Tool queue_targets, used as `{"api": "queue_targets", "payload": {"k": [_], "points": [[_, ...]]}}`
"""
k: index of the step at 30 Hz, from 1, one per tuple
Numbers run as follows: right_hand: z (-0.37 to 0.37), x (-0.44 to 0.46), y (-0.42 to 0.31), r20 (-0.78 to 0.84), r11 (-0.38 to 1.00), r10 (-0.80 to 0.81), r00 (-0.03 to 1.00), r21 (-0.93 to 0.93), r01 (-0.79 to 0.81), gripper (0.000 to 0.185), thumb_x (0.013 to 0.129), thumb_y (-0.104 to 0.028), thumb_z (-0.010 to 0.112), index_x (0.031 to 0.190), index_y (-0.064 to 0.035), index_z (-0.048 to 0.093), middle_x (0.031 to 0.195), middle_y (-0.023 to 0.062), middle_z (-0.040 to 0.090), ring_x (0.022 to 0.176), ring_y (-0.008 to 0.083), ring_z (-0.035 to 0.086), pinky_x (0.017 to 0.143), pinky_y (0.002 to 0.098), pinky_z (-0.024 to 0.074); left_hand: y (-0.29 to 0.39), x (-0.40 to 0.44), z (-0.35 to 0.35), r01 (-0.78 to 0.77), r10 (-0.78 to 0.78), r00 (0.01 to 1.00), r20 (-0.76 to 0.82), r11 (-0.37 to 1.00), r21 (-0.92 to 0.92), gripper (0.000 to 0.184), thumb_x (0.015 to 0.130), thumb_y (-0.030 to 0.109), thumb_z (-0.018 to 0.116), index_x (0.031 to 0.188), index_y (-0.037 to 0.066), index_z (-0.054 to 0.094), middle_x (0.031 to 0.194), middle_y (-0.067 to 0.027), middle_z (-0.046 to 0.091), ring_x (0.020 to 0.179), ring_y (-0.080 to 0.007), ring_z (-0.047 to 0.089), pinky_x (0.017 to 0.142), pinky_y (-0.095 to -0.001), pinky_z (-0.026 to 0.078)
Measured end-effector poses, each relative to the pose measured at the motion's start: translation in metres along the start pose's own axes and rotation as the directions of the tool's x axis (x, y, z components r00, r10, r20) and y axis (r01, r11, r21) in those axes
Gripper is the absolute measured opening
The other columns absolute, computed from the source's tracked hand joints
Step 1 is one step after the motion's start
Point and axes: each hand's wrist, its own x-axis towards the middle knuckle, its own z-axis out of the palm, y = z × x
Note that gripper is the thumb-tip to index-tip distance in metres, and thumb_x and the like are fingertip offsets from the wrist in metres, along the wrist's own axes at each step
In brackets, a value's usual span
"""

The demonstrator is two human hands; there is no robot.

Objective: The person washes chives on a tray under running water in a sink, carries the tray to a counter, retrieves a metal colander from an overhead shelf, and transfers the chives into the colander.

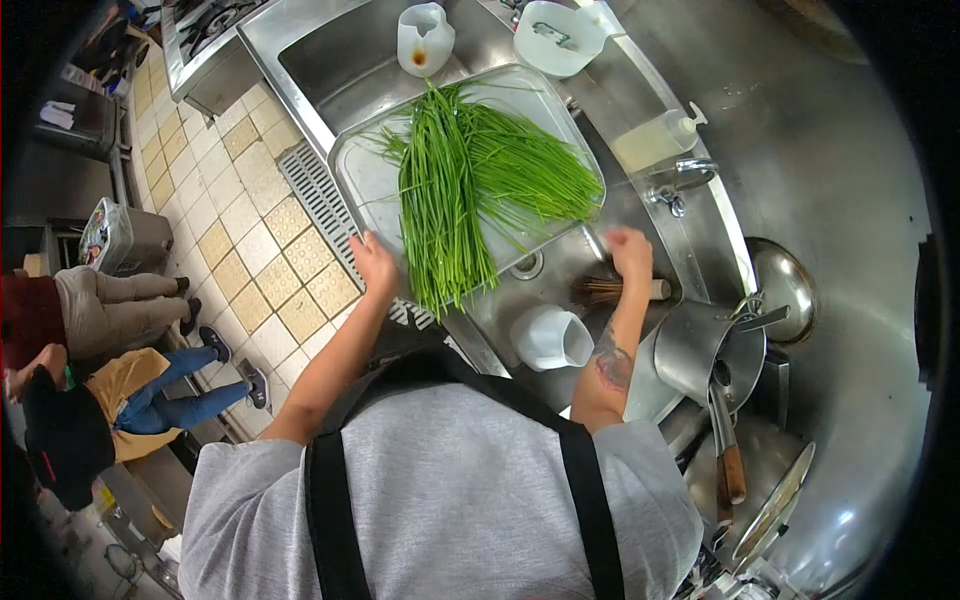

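Head view: left hand [374,264] appears closed on left rim of tray [362,185], left of frame's centre; right hand [630,252] blurred, curled near tray's right corner, hold cannot be told. Work looks partway: long greens [438,200] already laid out on tray, upper centre, over sink [345,55]; tray not yet let go. Greens bright, thin, apparently uncut, one bundle lengthwise, another fanning right.

Tiled floor [262,250] (cream and tan), steel wall [850,200].

Green stalks [440,200] on metal tray [370,200]
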Motion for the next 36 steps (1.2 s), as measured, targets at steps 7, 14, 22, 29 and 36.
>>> {"api": "queue_targets", "payload": {"k": [7,14,22,29,36], "points": [[0.01,0.006,-0.09,-0.067,0.781,-0.623,0.779,-0.105,0.615,0.022,0.071,-0.017,0.069,0.092,-0.0102,0.066,0.095,0.0135,0.059,0.094,0.0301,0.059,0.079,0.037,0.0473,0.009,-0.002,-0.004,0.066,-0.067,0.997,0.033,0.998,0.024,0.033,0.095,0.027,0.04,0.105,-0.003,0.043,0.09,-0.026,0.057,0.081,-0.0386,0.056,0.075,-0.0432,0.042],[0.069,0.007,-0.101,0.261,0.817,-0.492,0.83,-0.192,0.544,0.014,0.071,-0.006,0.059,0.082,-0.0052,0.068,0.08,0.0177,0.065,0.076,0.033,0.063,0.072,0.039,0.0503,0.013,-0.004,-0.005,0.06,-0.059,0.998,0.035,0.998,-0.014,0.038,0.095,0.028,0.038,0.107,-0.007,0.044,0.099,-0.0278,0.054,0.091,-0.0394,0.053,0.081,-0.0418,0.04],[0.089,0.034,-0.086,-0.09,0.793,-0.609,0.788,-0.098,0.602,0.017,0.076,-0.002,0.052,0.084,-0.0041,0.066,0.088,0.0173,0.064,0.08,0.0333,0.062,0.073,0.0415,0.0495,0.024,-0.008,-0.01,0.052,-0.049,0.997,0.051,0.997,-0.054,0.039,0.094,0.029,0.039,0.106,-0.008,0.044,0.096,-0.0288,0.055,0.09,-0.0414,0.053,0.081,-0.0422,0.04],[0.075,0.034,-0.082,-0.041,0.627,-0.775,0.63,0.076,0.776,0.02,0.075,0.001,0.054,0.089,-0.006,0.066,0.093,0.011,0.063,0.089,0.031,0.058,0.079,0.0393,0.0463,0.008,-0.004,-0.003,-0.031,0.031,0.999,-0.013,0.999,-0.028,0.03,0.095,0.025,0.04,0.101,-0.004,0.045,0.088,-0.0243,0.056,0.078,-0.0367,0.054,0.074,-0.0422,0.041],[0.053,0.027,-0.077,0.176,0.529,-0.77,0.613,-0.361,0.768,0.017,0.074,-0.006,0.058,0.088,-0.0099,0.067,0.1,0.0027,0.063,0.103,0.0203,0.052,0.083,0.0414,0.0372,0.011,-0.003,-0.006,0.071,-0.072,0.996,0.054,0.997,0.012,0.037,0.094,0.029,0.038,0.106,-0.005,0.046,0.094,-0.0256,0.055,0.088,-0.0373,0.054,0.08,-0.0413,0.041]]}}
